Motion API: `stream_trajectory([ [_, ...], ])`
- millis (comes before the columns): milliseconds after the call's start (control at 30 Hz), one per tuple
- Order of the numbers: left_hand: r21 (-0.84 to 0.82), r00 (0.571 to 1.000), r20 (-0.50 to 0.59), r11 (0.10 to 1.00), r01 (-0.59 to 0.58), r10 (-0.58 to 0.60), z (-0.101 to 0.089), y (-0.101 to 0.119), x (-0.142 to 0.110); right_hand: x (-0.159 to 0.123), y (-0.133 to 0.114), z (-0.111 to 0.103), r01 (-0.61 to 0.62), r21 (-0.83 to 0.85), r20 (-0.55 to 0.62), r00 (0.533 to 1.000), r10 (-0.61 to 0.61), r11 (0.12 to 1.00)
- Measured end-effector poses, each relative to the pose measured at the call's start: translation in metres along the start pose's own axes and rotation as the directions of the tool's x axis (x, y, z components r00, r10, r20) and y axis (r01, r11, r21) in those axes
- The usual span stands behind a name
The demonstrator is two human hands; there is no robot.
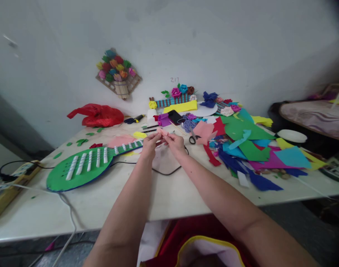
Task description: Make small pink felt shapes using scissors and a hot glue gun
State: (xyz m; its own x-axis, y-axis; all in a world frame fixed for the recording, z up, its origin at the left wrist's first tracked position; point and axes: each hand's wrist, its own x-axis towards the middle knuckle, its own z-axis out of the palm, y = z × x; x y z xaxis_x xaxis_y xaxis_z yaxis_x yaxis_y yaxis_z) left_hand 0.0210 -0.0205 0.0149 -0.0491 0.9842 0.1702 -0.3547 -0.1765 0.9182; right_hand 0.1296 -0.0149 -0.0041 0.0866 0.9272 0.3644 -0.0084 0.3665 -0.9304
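Over the middle of the table, my left hand [150, 144] and my right hand [173, 142] pinch a small piece of pink paper [162, 131] between their fingertips. Both hands are closed on it, and the fingers hide part of its shape. Left of my hands lies a green lute-shaped craft [85, 167] with white strips, its neck reaching toward my left wrist. Larger pink paper [120, 141] rests behind that neck. A pair of scissors [194, 138] lies right of my right hand, touching more pink paper [205, 130].
Coloured paper scraps [250, 144] are heaped on the right. A phone [176, 117], a yellow paper roll [180, 106] and a red plastic bag [98, 115] lie at the back. A black cable [166, 173] crosses beneath my arms; a power strip [19, 176] sits at the left edge.
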Motion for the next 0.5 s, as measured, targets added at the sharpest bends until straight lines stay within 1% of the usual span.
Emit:
stream_trajectory([
  [167, 0.034, 0.999, -0.040, 0.999, -0.025, 0.027, -0.002, -0.001, 0.002, -0.004, -0.010, 0.000, -0.044, 0.055, 0.036, 0.998, 0.042, 0.998],
  [333, 0.117, 0.991, -0.111, 0.991, -0.065, 0.078, -0.005, 0.000, 0.004, -0.002, -0.011, -0.001, -0.073, 0.129, 0.002, 0.997, 0.073, 0.989],
  [500, 0.193, 0.992, -0.087, 0.978, -0.075, 0.093, -0.005, 0.003, 0.004, 0.002, -0.006, -0.002, -0.157, 0.219, -0.010, 0.986, 0.164, 0.963],
])
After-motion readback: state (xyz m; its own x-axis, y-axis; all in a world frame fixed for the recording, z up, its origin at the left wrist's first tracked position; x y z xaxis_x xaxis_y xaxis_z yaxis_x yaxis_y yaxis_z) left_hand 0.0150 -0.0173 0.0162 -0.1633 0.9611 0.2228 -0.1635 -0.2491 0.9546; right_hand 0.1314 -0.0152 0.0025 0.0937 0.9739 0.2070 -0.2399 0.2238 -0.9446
